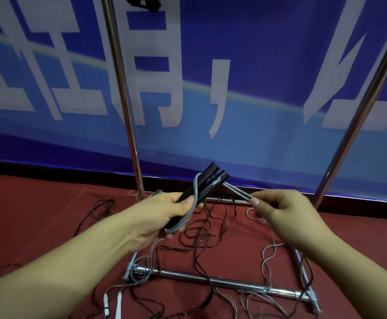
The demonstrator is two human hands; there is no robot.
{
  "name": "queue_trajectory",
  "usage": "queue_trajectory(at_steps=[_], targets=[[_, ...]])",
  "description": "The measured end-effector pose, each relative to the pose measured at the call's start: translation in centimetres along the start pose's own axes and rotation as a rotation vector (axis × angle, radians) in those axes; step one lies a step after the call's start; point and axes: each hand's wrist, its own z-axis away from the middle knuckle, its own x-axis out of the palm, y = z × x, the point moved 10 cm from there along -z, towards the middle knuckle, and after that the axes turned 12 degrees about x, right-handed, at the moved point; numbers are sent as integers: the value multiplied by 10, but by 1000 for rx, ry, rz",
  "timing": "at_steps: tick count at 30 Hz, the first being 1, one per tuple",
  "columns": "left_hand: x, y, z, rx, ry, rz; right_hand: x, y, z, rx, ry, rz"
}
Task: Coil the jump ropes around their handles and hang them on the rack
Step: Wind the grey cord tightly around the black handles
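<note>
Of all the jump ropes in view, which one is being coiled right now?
The grey rope, wound around the black handles held by the left hand; the right hand pinches its strand. The other ropes lie loose on the floor.

I see a blue banner (257,65) with large white characters hanging as the backdrop, crossed by a pale curved stripe. Its lower edge meets a dark red carpet (38,203) that covers the floor across my view. At the top edge, near the left, a black object (144,3) is cut off by the frame and I cannot tell what it is.
</note>
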Motion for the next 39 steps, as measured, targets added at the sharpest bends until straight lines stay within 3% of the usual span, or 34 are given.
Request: queue_trajectory(at_steps=[3,10,18,23,27,30,33,39], targets=[[-16,-11,-4,-39,128,-10,6,-16,10,-69,11,60],[-14,6,12,-61,223,-233,10,-44,30,-124,10,2],[-3,14,39,-110,82,-536,27,-45,50,-141,-140,14],[-3,28,59,-7,31,-801,39,-54,64,-210,-197,83],[23,35,68,87,-132,-948,43,-62,78,-308,-188,246],[35,43,66,147,-190,-932,30,-65,84,-396,-101,295],[40,46,59,176,-215,-790,14,-63,86,-388,-23,148],[41,50,39,174,-92,-602,16,-64,66,-265,79,70]])
